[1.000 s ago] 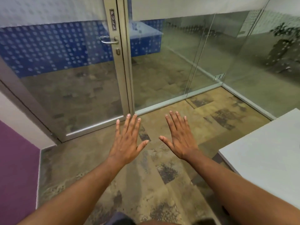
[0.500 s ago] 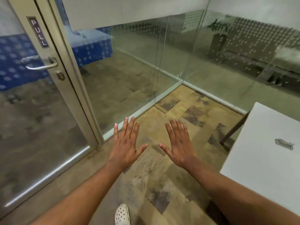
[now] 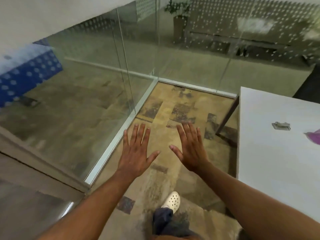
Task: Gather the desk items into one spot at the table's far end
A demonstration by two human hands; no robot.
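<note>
My left hand (image 3: 135, 151) and my right hand (image 3: 190, 147) are held out flat over the carpeted floor, palms down, fingers spread, holding nothing. A white table (image 3: 270, 153) stands at the right, apart from both hands. On it lies a small grey metal item (image 3: 280, 126), and a purple item (image 3: 314, 137) is cut off by the right frame edge. My right hand is left of the table's near edge.
Glass walls (image 3: 103, 80) meet in a corner ahead, with an aluminium floor rail (image 3: 117, 141) running toward me. A dark table leg (image 3: 226, 115) slants down at the table's far left corner. My foot in a white clog (image 3: 171, 201) is on the patterned carpet.
The view has swung to the right: the glass door has left the frame and more of the white table shows, now with the purple item. Both hands stay spread and empty.
</note>
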